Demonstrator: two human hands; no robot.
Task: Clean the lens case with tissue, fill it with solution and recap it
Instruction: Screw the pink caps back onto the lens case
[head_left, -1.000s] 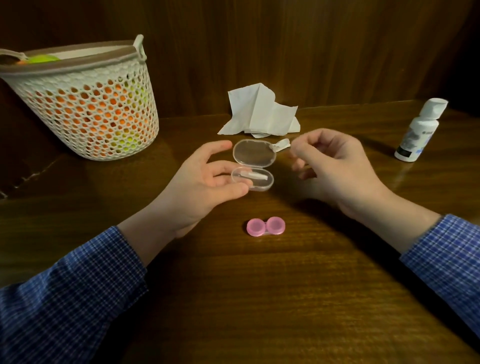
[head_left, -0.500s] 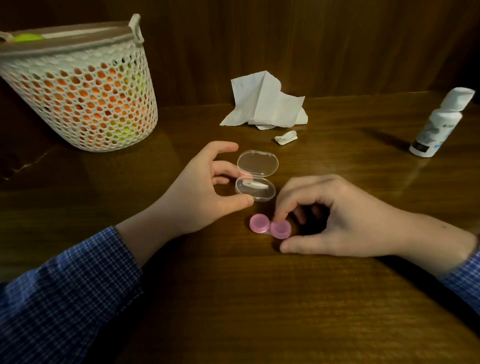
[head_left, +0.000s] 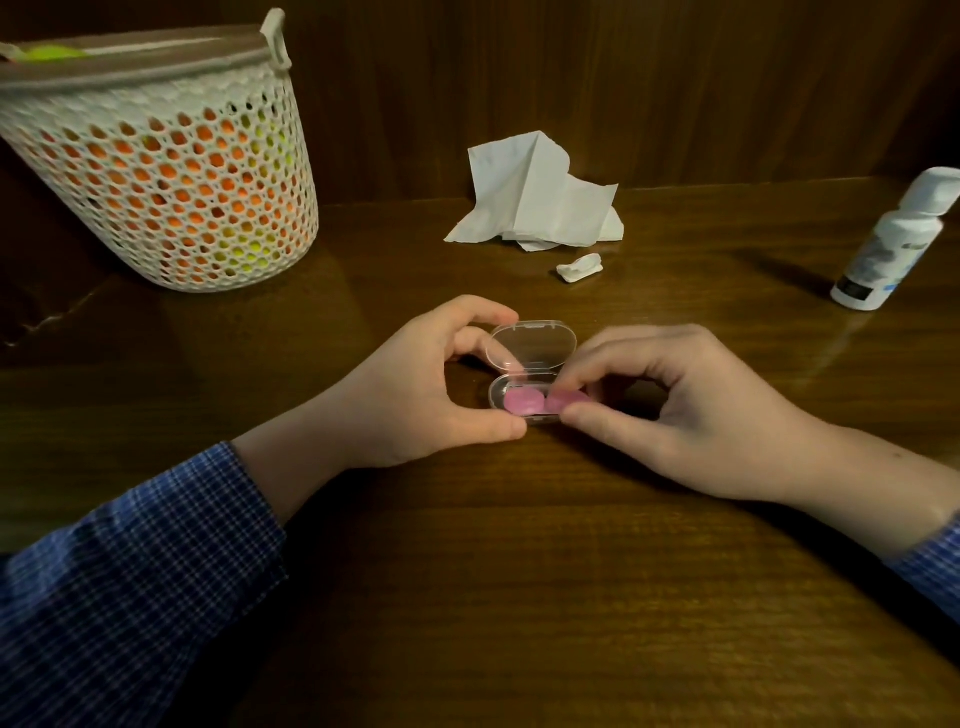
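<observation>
Two checked blue sleeves (head_left: 130, 577) reach in from the near edge of a dark wooden table (head_left: 519, 597). At mid-table the left hand (head_left: 415, 395) curls around a small clear box (head_left: 532, 364), thumb at the near rim of its base and forefinger arched to the left edge of the raised, hinged lid. The right hand (head_left: 675, 410) pinches the pink lens case (head_left: 540, 402) between thumb and fingertips, its other fingers curled; the case, both caps on, sits in the box's base with its right end under those fingertips, so whether it lies fully flat cannot be told. Beyond the hands a small twisted wad (head_left: 581, 268) of tissue lies alone on the wood, and just behind it a crumpled tissue (head_left: 535, 200) stands against the wooden back panel. Far right, a white solution bottle (head_left: 893, 244) stands capped. Far left, a white mesh basket (head_left: 161, 161) shows orange and green through its holes.
</observation>
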